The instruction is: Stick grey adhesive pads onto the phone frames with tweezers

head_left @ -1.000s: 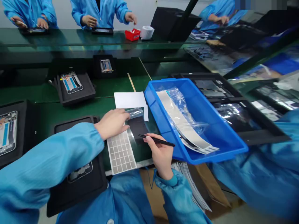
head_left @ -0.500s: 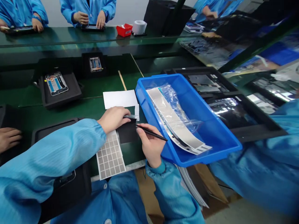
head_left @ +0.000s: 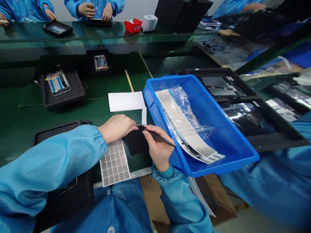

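Note:
My left hand [head_left: 117, 128] rests with fingers curled over the top edge of a black sheet [head_left: 136, 142] on the green bench, pinching at its corner. My right hand [head_left: 157, 147] grips black tweezers [head_left: 157, 137], whose tip meets the left fingertips at that corner. A sheet of small grey square stickers [head_left: 114, 163] lies under my left wrist at the bench's front edge. A white paper [head_left: 126, 101] lies just beyond my hands.
A blue bin [head_left: 213, 129] with silvery strips and clear film sits to the right. Black trays with phone frames [head_left: 58, 82] stand on the green bench [head_left: 14, 126]; another tray [head_left: 60, 129] is under my left arm. Other people in blue coats work across the far bench.
The clear film my left hand held up has come down flat. My right hand brought the tweezers left to the left fingertips. A co-worker's hand seen at far left has gone.

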### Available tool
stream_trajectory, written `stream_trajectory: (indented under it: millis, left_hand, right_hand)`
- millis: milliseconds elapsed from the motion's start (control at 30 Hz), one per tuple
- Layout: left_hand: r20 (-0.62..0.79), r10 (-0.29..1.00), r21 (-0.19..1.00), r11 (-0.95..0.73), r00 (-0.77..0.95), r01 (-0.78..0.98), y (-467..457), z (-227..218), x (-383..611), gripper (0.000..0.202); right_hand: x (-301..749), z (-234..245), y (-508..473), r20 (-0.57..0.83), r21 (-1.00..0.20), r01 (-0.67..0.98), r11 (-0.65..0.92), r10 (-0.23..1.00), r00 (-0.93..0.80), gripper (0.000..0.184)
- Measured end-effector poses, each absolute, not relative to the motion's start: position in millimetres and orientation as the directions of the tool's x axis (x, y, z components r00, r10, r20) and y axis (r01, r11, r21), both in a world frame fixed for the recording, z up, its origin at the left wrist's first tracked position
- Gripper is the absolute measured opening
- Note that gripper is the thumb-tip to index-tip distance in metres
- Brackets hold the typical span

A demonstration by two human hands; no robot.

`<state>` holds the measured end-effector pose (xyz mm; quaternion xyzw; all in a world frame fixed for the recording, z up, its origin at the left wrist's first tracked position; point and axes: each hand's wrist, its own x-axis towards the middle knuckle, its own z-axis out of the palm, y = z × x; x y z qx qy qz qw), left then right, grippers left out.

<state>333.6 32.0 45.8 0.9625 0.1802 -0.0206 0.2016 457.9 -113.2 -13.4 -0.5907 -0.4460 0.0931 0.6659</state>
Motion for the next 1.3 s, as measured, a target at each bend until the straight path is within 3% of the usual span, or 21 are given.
stream_trajectory:
  millis: [400, 700, 900, 1033, 1133, 1300]
  left_hand:
    - [-0.166, 0.322, 0.386, -0.849, 0.932, 0.362, 32, 50, 334, 0.038]
    - [-0.182, 0.341, 0.274, -0.883, 0.922, 0.38, 32, 49, 335, 0.038]
    - [-0.127, 0.419, 0.216, -0.873, 0.899, 0.437, 34, 59, 342, 0.035]
    - [-0.086, 0.531, 0.149, -0.83, 0.843, 0.538, 49, 95, 284, 0.031]
    - [-0.006, 0.659, 0.123, -0.746, 0.752, 0.655, 52, 116, 196, 0.027]
    - [0.189, 0.827, 0.214, -0.561, 0.53, 0.799, 15, 95, 73, 0.024]
  right_hand:
    - [458, -13, -114, 0.45, -0.886, 0.393, 0.247, 0.665, 0.596, 0.01]
    - [452, -12, -112, 0.457, -0.887, 0.378, 0.264, 0.605, 0.652, 0.007]
    - [446, 4, -108, 0.313, -0.948, 0.281, 0.147, 0.568, 0.761, 0.014]
    - [425, 20, -100, 0.148, -0.989, 0.123, 0.083, 0.643, 0.752, 0.022]
    - [390, 34, -86, 0.046, -0.999, 0.028, 0.036, 0.768, 0.639, 0.02]
    - [313, 59, -53, -0.038, -0.998, 0.036, -0.055, 0.935, 0.354, 0.014]
